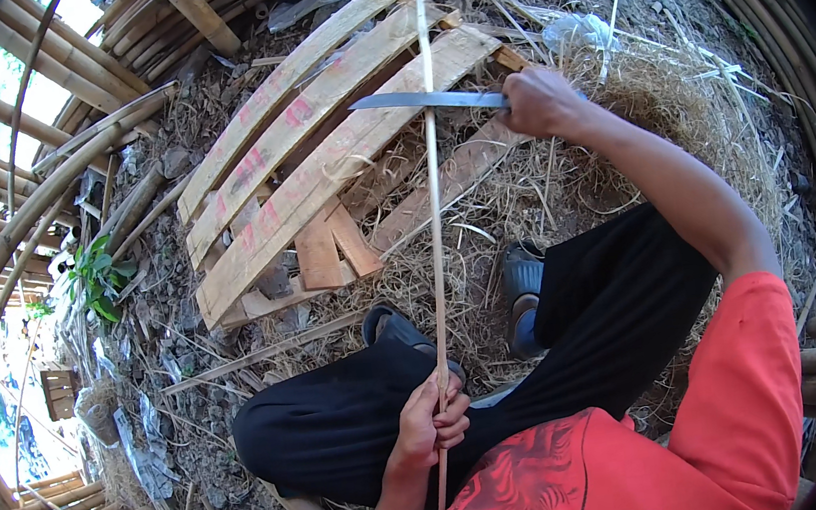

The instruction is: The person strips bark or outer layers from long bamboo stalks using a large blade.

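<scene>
A long, thin bamboo strip [435, 222] runs from my lap out across a wooden pallet [357, 160]. My left hand [431, 420] is closed around the strip close to my body, and its lower end sticks out below the fist. Up at the pallet's right side, my right hand [542, 102] grips a long knife [431, 100], its handle hidden in my fist. The blade points left and crosses the strip near its far end. Whether the edge is cutting into the strip, I cannot tell.
Curly bamboo shavings [697, 141] cover the ground around the pallet and my sandals [525, 292]. Bamboo poles [67, 173] stack up at the left, with more along the right. A green plant [102, 278] grows among rubble. Plastic scraps [577, 32] lie beyond the pallet.
</scene>
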The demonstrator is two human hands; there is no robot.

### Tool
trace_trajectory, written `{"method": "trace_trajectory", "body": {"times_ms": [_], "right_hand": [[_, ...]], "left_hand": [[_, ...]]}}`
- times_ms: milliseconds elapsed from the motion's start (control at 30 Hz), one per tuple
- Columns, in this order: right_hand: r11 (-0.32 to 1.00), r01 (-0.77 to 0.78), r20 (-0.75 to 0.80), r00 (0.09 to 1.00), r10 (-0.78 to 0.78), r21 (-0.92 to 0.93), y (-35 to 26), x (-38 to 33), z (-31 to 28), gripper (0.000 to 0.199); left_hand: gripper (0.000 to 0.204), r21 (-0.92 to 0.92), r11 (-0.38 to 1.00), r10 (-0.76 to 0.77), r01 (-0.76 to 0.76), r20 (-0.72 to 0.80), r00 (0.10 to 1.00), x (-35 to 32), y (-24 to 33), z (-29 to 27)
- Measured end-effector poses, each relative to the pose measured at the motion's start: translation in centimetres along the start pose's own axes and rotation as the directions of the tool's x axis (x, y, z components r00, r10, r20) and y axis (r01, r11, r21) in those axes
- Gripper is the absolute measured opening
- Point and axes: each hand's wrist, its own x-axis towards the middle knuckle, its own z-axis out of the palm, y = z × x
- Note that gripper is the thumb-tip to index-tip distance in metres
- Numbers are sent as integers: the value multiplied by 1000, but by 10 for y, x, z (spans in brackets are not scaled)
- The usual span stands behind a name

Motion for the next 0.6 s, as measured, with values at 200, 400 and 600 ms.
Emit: {"method": "trace_trajectory", "body": {"times_ms": [200, 400, 600], "right_hand": [[995, 77, -14, 997, -78, -56, -10, -3, 1, 21], [992, 116, 35, 992, -118, 57, -22, -12, -3, 20], [998, -47, -62, 997, 50, 41, 11, 9, -17, 24]], "left_hand": [[36, -16, 1000, -17, 17, -9, 1000, -11, -4, -2], [36, -8, 1000, 20, -20, -6, 1000, -6, -3, -5], [35, 10, 1000, 11, -11, -3, 1000, -18, -3, 1]]}}
